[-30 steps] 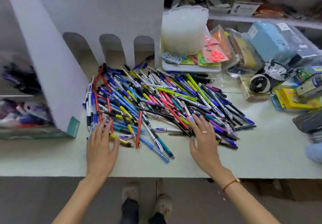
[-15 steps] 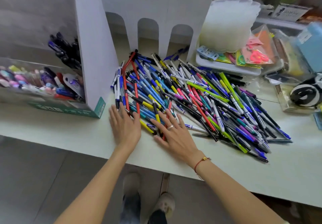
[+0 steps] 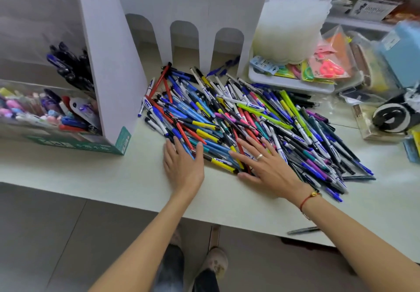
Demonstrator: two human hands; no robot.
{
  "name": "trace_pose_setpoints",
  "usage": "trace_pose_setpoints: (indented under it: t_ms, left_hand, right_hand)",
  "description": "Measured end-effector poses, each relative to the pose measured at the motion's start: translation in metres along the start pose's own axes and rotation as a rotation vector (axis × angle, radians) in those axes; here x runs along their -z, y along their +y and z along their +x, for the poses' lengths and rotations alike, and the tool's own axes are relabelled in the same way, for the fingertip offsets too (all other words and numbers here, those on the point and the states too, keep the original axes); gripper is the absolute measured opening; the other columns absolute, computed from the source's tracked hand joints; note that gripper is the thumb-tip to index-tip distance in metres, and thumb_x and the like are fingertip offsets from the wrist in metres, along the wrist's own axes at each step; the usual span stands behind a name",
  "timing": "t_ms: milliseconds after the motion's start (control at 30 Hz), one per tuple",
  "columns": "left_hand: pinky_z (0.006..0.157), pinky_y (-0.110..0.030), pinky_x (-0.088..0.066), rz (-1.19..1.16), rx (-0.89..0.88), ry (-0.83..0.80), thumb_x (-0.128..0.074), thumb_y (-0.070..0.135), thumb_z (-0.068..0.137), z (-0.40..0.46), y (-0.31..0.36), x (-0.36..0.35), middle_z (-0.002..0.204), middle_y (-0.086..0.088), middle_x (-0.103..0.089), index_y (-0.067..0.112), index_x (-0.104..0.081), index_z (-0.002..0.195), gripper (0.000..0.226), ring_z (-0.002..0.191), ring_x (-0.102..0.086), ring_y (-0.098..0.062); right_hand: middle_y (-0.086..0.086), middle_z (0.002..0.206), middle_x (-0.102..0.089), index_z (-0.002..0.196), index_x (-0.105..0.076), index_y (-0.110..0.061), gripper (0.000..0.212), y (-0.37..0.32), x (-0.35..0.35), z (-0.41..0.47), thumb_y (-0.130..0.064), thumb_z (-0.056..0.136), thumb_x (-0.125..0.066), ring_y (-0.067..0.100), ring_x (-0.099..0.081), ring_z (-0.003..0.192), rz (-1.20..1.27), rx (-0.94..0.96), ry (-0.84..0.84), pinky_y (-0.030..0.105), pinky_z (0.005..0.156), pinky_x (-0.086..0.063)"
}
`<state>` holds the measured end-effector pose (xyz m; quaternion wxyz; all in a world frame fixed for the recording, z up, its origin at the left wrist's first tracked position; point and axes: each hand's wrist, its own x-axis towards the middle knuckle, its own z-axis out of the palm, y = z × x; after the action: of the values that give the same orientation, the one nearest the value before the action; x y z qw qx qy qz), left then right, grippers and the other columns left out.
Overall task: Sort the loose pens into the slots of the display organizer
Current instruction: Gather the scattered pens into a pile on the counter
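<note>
**Pens could roll off the tabletop edge**

The display organizer [image 3: 127, 48] stands upper left. The pen pile [image 3: 245, 119] sprawls mid-frame on the tabletop [image 3: 113, 178]. The left hand [image 3: 183, 164] and right hand [image 3: 267, 166] lie flat, grip wide, holding nothing; a careless sweep may scatter pens.

The pens [image 3: 245, 121] are blue, black, red, yellow, lime, pink and purple. The display organizer [image 3: 113, 64] is white with a green base. The counter [image 3: 113, 178] is pale cream.
</note>
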<state>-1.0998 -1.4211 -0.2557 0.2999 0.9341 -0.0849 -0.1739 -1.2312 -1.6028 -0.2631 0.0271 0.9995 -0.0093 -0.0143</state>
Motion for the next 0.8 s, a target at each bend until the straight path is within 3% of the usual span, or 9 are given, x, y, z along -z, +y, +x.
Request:
trace_pose_setpoints:
  t_ms: [133, 233, 333, 467, 567, 633, 700, 800]
  left_hand:
    - [0.118, -0.037, -0.006, -0.027, -0.035, 0.049, -0.039, 0.054, 0.096, 0.002, -0.009, 0.011, 0.162, -0.005, -0.005, 0.012, -0.009, 0.153, 0.076, 0.148, -0.003, -0.021]
    - [0.119, -0.038, -0.006, -0.053, -0.085, 0.072, -0.044, 0.045, 0.097, 0.005, -0.008, 0.015, 0.162, -0.006, -0.003, 0.012, -0.008, 0.153, 0.074, 0.148, -0.002, -0.022]
    - [0.12, -0.037, -0.005, 0.047, -0.386, 0.131, -0.045, 0.041, 0.099, 0.004, -0.007, 0.013, 0.162, -0.003, -0.004, 0.016, -0.014, 0.153, 0.068, 0.148, -0.002, -0.019]
    - [0.119, -0.034, 0.006, 0.21, -0.819, -0.104, -0.025, 0.055, 0.097, -0.006, 0.016, -0.007, 0.158, 0.013, 0.006, 0.034, -0.005, 0.15, 0.061, 0.146, 0.013, -0.009]
    - [0.119, -0.042, -0.003, 0.377, -1.151, -0.196, -0.027, 0.056, 0.097, -0.014, 0.036, -0.031, 0.16, 0.006, -0.008, 0.034, -0.014, 0.152, 0.061, 0.148, 0.001, -0.016]
    - [0.116, -0.046, -0.009, 0.485, -1.345, -0.24, -0.029, 0.06, 0.094, -0.021, 0.044, -0.05, 0.159, 0.003, -0.017, 0.033, -0.022, 0.151, 0.064, 0.148, -0.008, -0.022]
    - [0.114, -0.048, -0.011, 0.59, -1.469, -0.288, -0.034, 0.067, 0.088, -0.028, 0.047, -0.066, 0.157, 0.002, -0.025, 0.031, -0.03, 0.149, 0.071, 0.146, -0.019, -0.025]
    - [0.112, -0.049, -0.017, 0.622, -1.519, -0.293, -0.034, 0.065, 0.085, -0.032, 0.047, -0.08, 0.154, -0.001, -0.034, 0.027, -0.033, 0.146, 0.072, 0.142, -0.029, -0.026]
  right_hand:
    - [0.003, 0.158, -0.022, 0.151, -0.025, -0.033, 0.063, 0.0, 0.018, 0.003, -0.064, 0.095, -0.027, 0.023, -0.015, 0.147, 0.081, -0.009, -0.024, 0.045, 0.118, -0.014]
    - [-0.001, 0.154, -0.033, 0.148, -0.031, -0.034, 0.058, 0.003, 0.037, -0.009, -0.061, 0.096, -0.028, 0.021, -0.023, 0.145, 0.241, -0.197, 0.044, 0.04, 0.118, -0.016]
    - [0.001, 0.139, -0.052, 0.136, -0.052, -0.027, 0.049, 0.012, 0.042, -0.04, -0.051, 0.096, -0.039, 0.025, -0.042, 0.132, 0.363, -0.417, 0.1, 0.044, 0.111, -0.034]
    - [0.004, 0.126, -0.059, 0.125, -0.062, -0.017, 0.035, 0.018, 0.031, -0.086, -0.024, 0.091, -0.064, 0.025, -0.053, 0.119, 0.408, -0.592, 0.213, 0.046, 0.098, -0.046]
    - [0.004, 0.129, -0.058, 0.128, -0.059, -0.019, 0.045, 0.004, 0.03, -0.115, -0.014, 0.085, -0.07, 0.022, -0.05, 0.12, 0.402, -0.791, 0.302, 0.042, 0.099, -0.045]
    - [0.007, 0.137, -0.051, 0.136, -0.051, -0.019, 0.054, -0.008, 0.024, -0.134, -0.022, 0.085, -0.069, 0.024, -0.044, 0.128, 0.372, -1.017, 0.315, 0.044, 0.104, -0.041]
    - [0.008, 0.147, -0.041, 0.144, -0.04, -0.018, 0.064, -0.021, 0.016, -0.146, -0.034, 0.087, -0.066, 0.026, -0.034, 0.137, 0.397, -1.193, 0.258, 0.044, 0.11, -0.035]
    - [0.007, 0.155, -0.027, 0.148, -0.03, -0.021, 0.066, -0.04, 0.003, -0.155, -0.038, 0.092, -0.059, 0.024, -0.022, 0.144, 0.456, -1.237, 0.153, 0.039, 0.116, -0.023]
